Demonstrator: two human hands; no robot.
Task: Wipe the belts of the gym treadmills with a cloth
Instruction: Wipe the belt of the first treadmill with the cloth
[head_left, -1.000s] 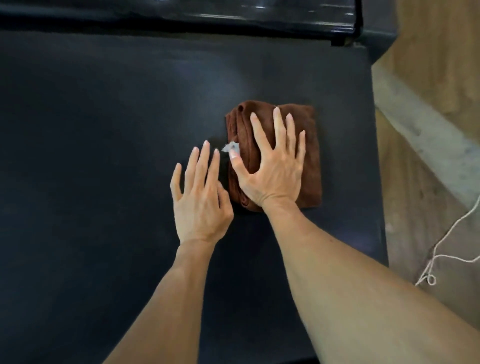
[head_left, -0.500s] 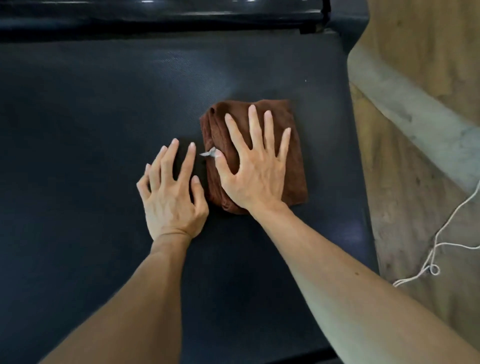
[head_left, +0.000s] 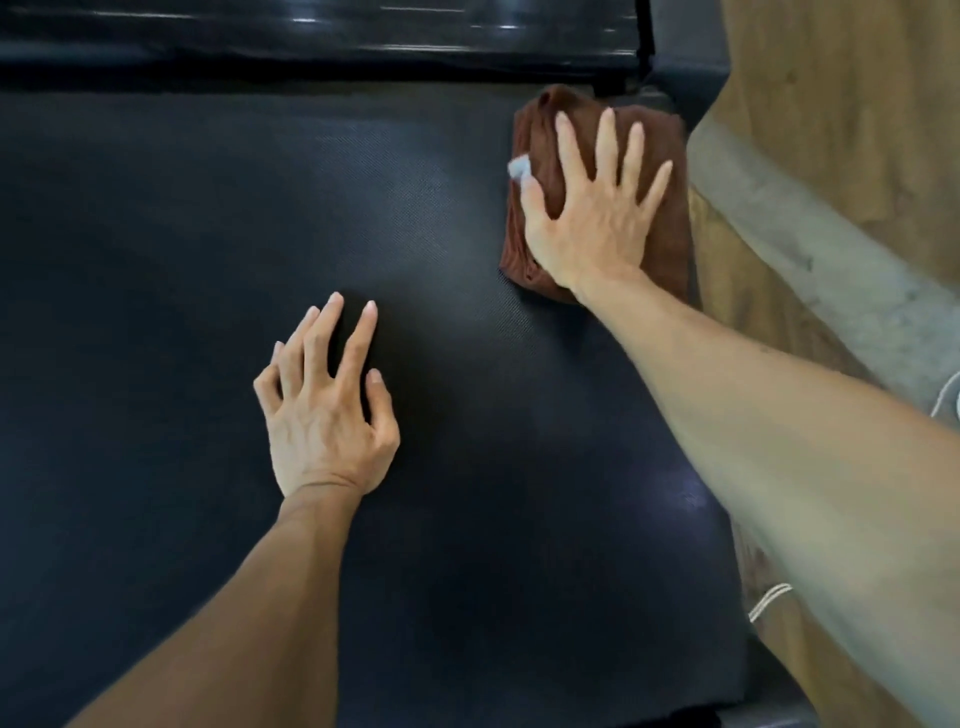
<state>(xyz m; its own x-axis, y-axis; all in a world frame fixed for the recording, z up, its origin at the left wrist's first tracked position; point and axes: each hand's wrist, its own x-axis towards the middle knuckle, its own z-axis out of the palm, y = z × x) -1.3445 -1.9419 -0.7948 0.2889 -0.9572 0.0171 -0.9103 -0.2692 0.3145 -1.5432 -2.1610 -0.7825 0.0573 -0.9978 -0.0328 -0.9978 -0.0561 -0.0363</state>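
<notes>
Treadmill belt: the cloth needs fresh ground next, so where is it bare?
Bare belt stretches left of the brown cloth and beyond the left hand. It is crowded at the far right corner, where the right hand presses the cloth.

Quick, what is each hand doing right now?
Left hand: open, fingers spread, resting on the belt, holding nothing.
Right hand: open, pressing flat on the brown cloth.

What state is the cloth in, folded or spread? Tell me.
Folded: the brown cloth shows stacked layers along its left edge, a compact pad under the right hand.
</notes>
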